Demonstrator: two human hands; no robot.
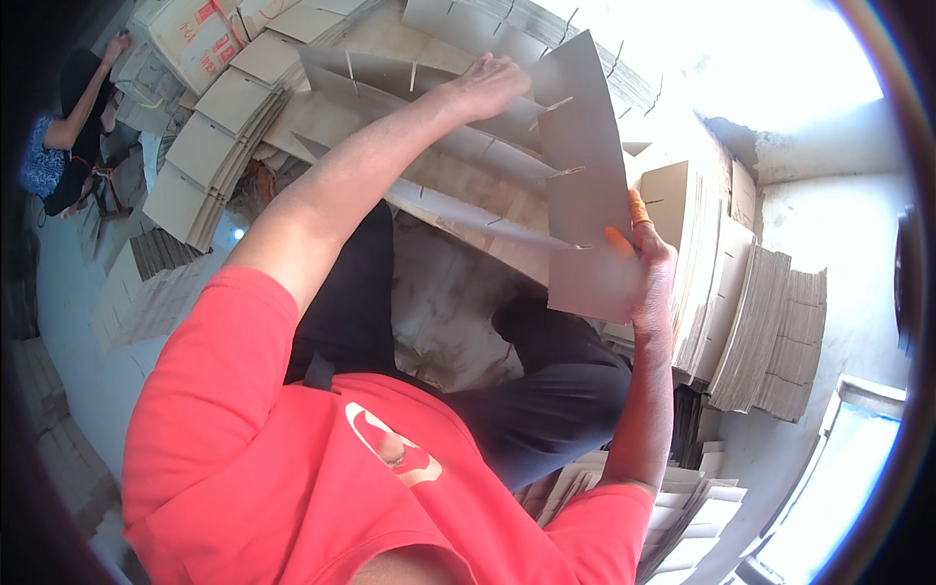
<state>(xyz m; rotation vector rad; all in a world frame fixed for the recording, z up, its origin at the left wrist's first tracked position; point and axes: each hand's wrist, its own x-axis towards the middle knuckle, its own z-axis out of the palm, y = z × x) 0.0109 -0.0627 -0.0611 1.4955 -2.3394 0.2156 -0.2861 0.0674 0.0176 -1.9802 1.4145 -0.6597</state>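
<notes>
My right hand (651, 255), with orange covers on some fingers, grips the right edge of a slotted cardboard divider sheet (588, 185). The sheet stands tilted across the right ends of several long cardboard divider strips. Its slots meet the far strip (380, 76), the middle strip (502, 154) and the near strip (468, 216). My left hand (490, 88) is closed at the top edge of the far strip, close to the sheet. Its fingertips are partly hidden behind the hand.
Stacks of slotted cardboard (760, 322) stand at the right, with another row of stacks (224, 122) at the left. A printed carton (200, 39) sits at the far left, near another person's arm (88, 97). Bright light washes out the upper right.
</notes>
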